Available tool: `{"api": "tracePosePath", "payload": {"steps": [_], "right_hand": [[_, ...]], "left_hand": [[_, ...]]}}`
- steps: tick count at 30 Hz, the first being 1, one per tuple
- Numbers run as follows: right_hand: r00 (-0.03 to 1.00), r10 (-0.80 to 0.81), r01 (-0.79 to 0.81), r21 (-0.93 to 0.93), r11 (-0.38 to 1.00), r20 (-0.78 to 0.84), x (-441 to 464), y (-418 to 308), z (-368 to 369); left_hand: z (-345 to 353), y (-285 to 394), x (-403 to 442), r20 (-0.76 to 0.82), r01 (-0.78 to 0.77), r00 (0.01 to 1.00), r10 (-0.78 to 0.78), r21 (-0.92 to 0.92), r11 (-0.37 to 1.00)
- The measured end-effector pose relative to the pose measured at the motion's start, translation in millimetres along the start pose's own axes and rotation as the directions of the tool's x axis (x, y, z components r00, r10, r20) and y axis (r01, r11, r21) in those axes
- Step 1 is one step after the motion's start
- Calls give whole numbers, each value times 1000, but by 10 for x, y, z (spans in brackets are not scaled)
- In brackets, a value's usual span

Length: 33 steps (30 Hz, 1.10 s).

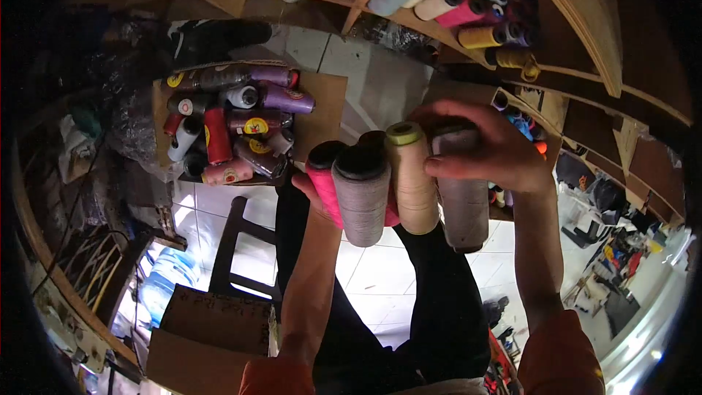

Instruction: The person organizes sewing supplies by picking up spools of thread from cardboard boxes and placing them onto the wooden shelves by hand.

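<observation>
1. the right hand (497,143), in the middle right of the frame, is curled around the upper part of a mauve spool (465,208), thumb on its left side and fingers over the far side.
2. the left hand (313,197), at the centre of the frame, closes on a bunch of spools from the left; its thumb lies by the pink spool (326,192), and the rest is hidden behind the thread.
3. in that bunch, the grey spool (362,205) stands in front of the pink one, its black top tipped towards me.
4. the cream spool (413,183), with a yellow-green top, sits between the grey and mauve ones; i can't tell which hand bears it.
5. all four are held up over the person's dark trousers (446,300) and the white floor (373,274).
6. left of centre, higher up, an open box (325,106) is piled with more thread, among it a red spool (217,135) and a purple spool (287,98).
7. at the upper right, a wooden shelf (585,14) carries many spools, a yellow spool (479,36) near its edge.
8. at the lower left are a carton (197,358) and a blue bottle (172,274).
</observation>
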State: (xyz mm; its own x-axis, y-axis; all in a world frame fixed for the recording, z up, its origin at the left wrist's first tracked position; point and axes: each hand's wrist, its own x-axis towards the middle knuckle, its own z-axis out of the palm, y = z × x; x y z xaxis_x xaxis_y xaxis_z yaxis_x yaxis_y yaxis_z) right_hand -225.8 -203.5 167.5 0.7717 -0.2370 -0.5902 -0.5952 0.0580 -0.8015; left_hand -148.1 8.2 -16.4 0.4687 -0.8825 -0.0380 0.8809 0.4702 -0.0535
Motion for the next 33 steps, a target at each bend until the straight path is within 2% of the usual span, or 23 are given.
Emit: {"api": "tracePosePath", "payload": {"steps": [2,5,8,11,14,17,20,21,25,28,29,33], "right_hand": [[989,83,-95,-90,991,-124,15,-34,138],[989,83,-92,-64,994,-126,183,-116,230],[986,162,-157,152,976,-25,278,-290,294],[980,196,-187,234,954,-17,306,-364,399],[987,157,-142,348,926,-15,360,-307,384],[930,294,-123,570,813,-220,434,-250,398],[959,262,-223,856,466,107,487,45,112],[967,251,-170,868,467,55,557,62,149],[926,332,-146,640,755,-182,761,-271,302],[967,187,-16,685,729,-176,1076,-454,398],[957,198,7,694,720,-214,1184,-441,386],[993,111,-87,856,510,35,1585,-573,408]], "left_hand": [[-24,96,-2,-12,-20,1000,20,-1,1000],[-78,213,25,-32,-50,998,50,-9,999],[-117,263,36,-44,-67,997,66,-23,997],[-168,340,18,-70,-81,994,79,-25,996],[-198,409,18,-81,-88,993,86,-11,996],[-287,436,21,-109,-103,989,102,-5,995],[-350,458,14,-126,-104,987,104,6,995],[-362,479,9,-132,-111,985,111,8,994],[-408,593,-11,-145,-147,979,146,10,989],[-447,741,-25,-154,-191,969,192,20,981],[-454,808,-17,-157,-206,966,207,24,978],[-502,989,-14,-161,-263,951,263,26,965]]}}
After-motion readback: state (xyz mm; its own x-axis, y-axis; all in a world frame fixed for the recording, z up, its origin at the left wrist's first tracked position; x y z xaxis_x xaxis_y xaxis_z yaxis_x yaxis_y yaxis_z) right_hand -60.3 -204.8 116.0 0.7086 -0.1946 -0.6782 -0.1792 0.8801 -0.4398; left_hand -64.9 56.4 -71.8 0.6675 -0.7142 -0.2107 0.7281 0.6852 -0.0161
